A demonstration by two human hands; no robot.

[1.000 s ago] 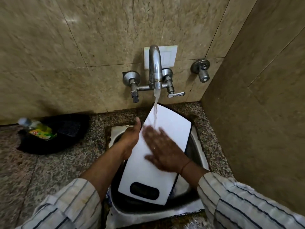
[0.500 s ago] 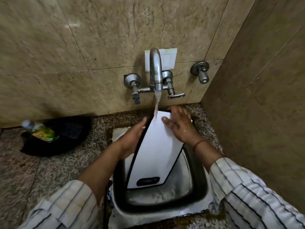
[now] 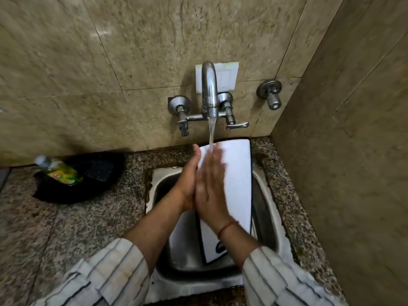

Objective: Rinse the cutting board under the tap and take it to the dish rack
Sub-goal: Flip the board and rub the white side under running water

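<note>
A white cutting board (image 3: 237, 180) with a dark rim stands tilted in the steel sink (image 3: 265, 208), its handle slot low near my right sleeve. The running tap (image 3: 209, 89) pours water onto the board's top left corner. My left hand (image 3: 187, 180) grips the board's left edge, thumb up by the top corner. Fingers spread, my right hand (image 3: 209, 182) lies flat on the board's wet face, just under the stream. No dish rack is in view.
A black basin (image 3: 92, 186) on the speckled granite counter (image 3: 92, 228) at left holds a green dish-soap bottle (image 3: 61, 173). A second wall valve (image 3: 270, 93) sits right of the tap. A tiled side wall closes in the right side.
The board has turned to face me more squarely and leans to the right. My right hand slid from the board's top edge down onto its face, beside my left hand.
</note>
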